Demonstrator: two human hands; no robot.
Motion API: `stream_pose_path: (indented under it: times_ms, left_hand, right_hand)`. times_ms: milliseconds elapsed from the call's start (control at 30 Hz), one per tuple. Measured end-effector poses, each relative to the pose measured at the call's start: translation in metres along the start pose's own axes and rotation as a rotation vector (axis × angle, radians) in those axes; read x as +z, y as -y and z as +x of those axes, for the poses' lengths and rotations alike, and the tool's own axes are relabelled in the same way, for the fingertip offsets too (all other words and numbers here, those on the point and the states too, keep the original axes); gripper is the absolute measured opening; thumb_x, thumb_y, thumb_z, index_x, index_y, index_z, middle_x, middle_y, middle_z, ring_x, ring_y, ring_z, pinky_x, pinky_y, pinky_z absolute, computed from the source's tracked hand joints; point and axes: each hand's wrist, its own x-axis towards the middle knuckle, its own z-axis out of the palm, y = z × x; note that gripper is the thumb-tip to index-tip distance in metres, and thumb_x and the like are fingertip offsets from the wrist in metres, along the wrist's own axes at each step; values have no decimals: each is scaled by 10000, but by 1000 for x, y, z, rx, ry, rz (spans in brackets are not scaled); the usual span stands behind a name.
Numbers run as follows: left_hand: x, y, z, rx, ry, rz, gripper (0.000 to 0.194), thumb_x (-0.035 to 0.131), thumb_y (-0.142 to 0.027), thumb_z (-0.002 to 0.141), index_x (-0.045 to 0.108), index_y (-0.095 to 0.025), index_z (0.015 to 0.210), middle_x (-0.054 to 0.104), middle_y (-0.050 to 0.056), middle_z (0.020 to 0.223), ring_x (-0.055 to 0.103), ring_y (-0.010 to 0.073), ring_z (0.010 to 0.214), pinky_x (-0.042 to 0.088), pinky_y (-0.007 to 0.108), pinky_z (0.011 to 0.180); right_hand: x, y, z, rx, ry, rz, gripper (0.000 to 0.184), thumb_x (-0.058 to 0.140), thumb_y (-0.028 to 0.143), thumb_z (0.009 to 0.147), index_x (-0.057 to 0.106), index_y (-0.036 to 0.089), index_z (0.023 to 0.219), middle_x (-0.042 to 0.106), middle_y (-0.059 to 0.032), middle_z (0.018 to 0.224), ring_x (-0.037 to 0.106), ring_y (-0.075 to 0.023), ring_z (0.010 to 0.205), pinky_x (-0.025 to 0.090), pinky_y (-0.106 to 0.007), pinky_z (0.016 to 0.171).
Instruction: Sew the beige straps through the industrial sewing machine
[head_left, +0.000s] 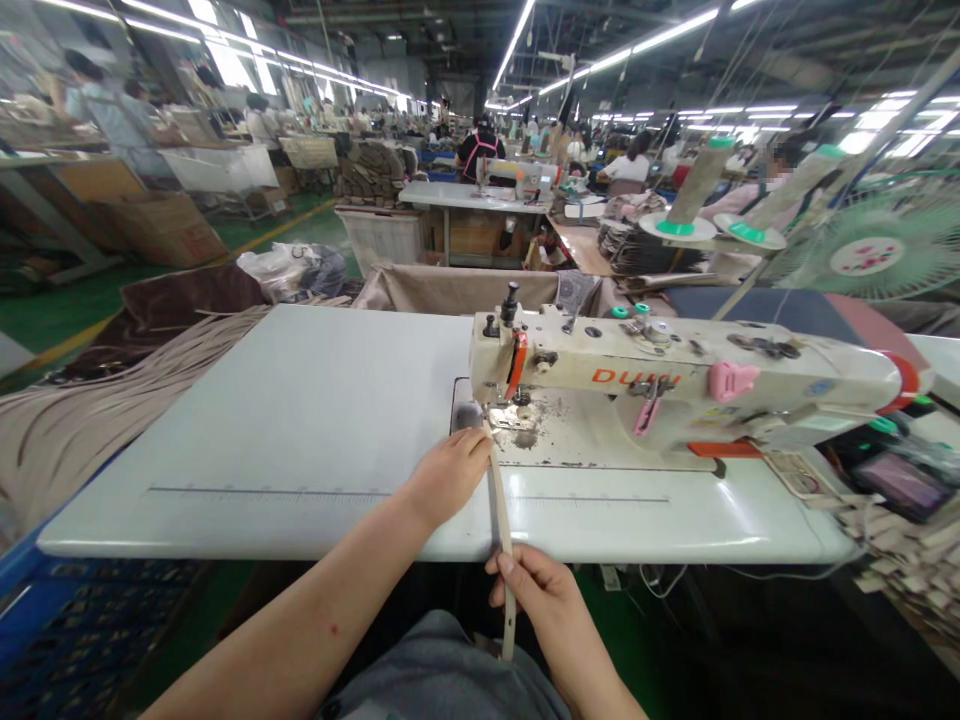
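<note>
A narrow beige strap [501,520] runs from the needle area of a white sewing machine [675,385] down over the front edge of the white table [300,420]. My left hand [450,472] rests closed on the strap just in front of the presser foot, fingers pressing it down. My right hand [536,590] sits below the table edge and pinches the strap's lower part between thumb and fingers; the strap's end hangs past it toward my lap.
A pile of beige straps [90,410] lies over the table's left side. A blue crate [82,620] stands lower left. Thread cones [697,190] and a fan [877,245] stand behind the machine. Other workers sit at stations in the background.
</note>
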Motion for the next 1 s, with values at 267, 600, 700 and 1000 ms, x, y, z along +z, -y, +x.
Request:
stream_pose_path:
  times_ms: [267, 600, 700, 1000]
  left_hand:
    - [-4, 1, 0, -18, 92, -26, 149, 595, -129, 1081, 687, -187, 1183, 754, 129, 1259, 761, 283, 1207, 653, 465, 1127]
    - [-7, -1, 2, -57, 112, -31, 143, 568, -112, 1076, 689, -170, 1123, 749, 142, 1261, 769, 288, 1175, 659, 458, 1099]
    - [-5, 0, 1, -61, 101, -30, 145, 566, -115, 1077, 686, -173, 1138, 746, 139, 1267, 769, 286, 1182, 656, 453, 1104]
    - [-6, 0, 1, -62, 112, -40, 167, 548, -117, 1086, 675, -183, 1172, 744, 121, 1261, 764, 269, 1174, 656, 436, 1093]
  right_hand:
    - [4, 15, -8, -7, 49, 91, 586, 930, 782, 777, 860, 202, 820, 756, -32, 714, 603, -186, 692, 434, -313, 687]
    - [5, 26, -16, -43, 73, 18, 384, 922, 628, 876, 897, 248, 921, 839, -31, 907, 723, -230, 908, 536, -348, 910]
    - [7, 25, -14, -76, 44, -30, 381, 869, 609, 919, 878, 251, 1051, 827, -24, 869, 746, -240, 870, 572, -367, 890]
    - [16, 38, 6, -181, -62, -109, 362, 767, 504, 1012, 782, 254, 1273, 856, -54, 976, 763, -258, 941, 579, -416, 1022]
